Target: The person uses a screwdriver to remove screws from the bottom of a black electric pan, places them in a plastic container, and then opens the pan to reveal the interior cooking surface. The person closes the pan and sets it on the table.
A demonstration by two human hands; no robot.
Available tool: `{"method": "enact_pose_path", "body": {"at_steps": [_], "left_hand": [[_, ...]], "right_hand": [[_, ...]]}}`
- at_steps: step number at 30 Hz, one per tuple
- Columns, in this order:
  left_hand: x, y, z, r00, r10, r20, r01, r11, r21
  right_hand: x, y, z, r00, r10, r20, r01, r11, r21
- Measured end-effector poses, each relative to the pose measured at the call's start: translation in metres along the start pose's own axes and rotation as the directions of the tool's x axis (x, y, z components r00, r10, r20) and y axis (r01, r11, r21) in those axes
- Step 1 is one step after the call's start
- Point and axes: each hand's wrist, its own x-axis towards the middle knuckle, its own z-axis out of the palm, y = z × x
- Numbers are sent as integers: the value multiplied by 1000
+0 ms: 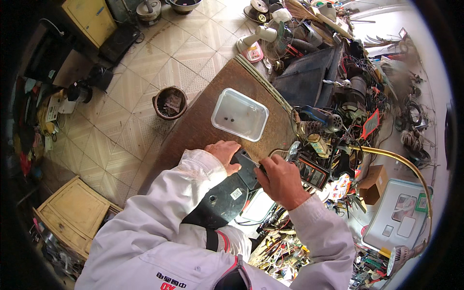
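Observation:
A black plastic housing (212,199) with a wide rounded part and a small white label lies before me, over my lap and against the workbench edge. My left hand (223,154) grips its far narrow end, thumb and fingers apart around it. At the right of that end, my right hand (282,179) is closed around a dark-handled tool, likely a screwdriver; its thin shaft points at the housing, and the tip is hard to make out. Beyond the hands, a clear plastic container (246,133) rests on the brown workbench (188,133) with a couple of tiny dark pieces inside, perhaps screws.
Crowding the right are cables, tools, a fan (280,41) and a yellow flexible lamp arm (401,159). A grey-white plastic case (369,237) sits at the lower right. On the tiled floor stand a round bin (169,116) and a yellow wooden cabinet (72,210).

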Motion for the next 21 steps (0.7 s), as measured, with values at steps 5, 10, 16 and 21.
{"method": "enact_pose_path", "body": {"at_steps": [5, 10, 16, 21], "left_hand": [[-2, -10, 10, 993, 82, -88, -86, 996, -36], [-2, -11, 12, 990, 77, -122, -84, 995, -47], [-2, -12, 13, 988, 83, -132, -90, 995, -47], [-1, -13, 16, 986, 85, -145, -92, 995, -41]], "right_hand": [[-20, 1, 30, 995, -28, -96, 37, 995, 95], [-21, -3, 40, 995, -76, -60, 81, 993, 83], [-18, -2, 44, 996, -74, -47, 78, 992, 99], [-16, -1, 43, 997, -73, -9, 74, 995, 73]]}}
